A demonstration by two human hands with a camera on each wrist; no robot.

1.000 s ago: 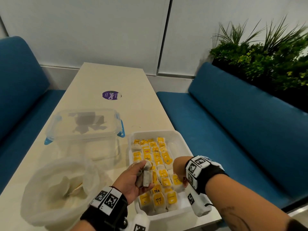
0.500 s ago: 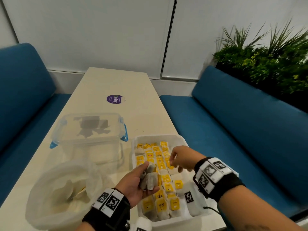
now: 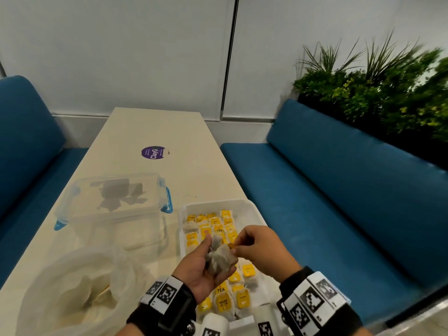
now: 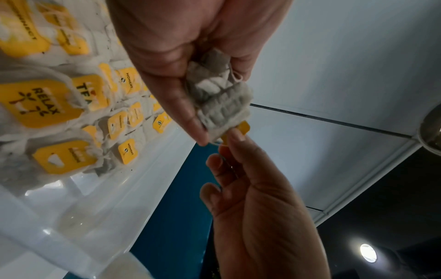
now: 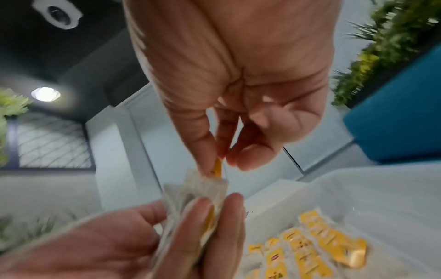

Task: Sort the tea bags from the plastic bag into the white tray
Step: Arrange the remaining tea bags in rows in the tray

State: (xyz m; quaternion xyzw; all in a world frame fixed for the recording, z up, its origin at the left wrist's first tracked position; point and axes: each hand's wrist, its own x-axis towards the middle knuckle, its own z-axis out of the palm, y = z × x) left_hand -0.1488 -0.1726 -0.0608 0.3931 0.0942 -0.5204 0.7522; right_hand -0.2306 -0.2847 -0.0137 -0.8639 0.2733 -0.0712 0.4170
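Observation:
My left hand holds a small bunch of grey tea bags in its palm above the white tray. My right hand pinches the yellow tag of one of those bags between thumb and forefinger. The tray holds rows of several tea bags with yellow tags. The crumpled plastic bag lies at the near left with a few pale tea bags inside.
A clear plastic box with blue clips stands on the cream table behind the bag. A purple sticker lies farther back. Blue benches flank the table, and plants stand at the right.
My right hand came back from over the tray's far rows to the left hand and took hold of a yellow tag. The left hand lifted slightly with its tea bags.

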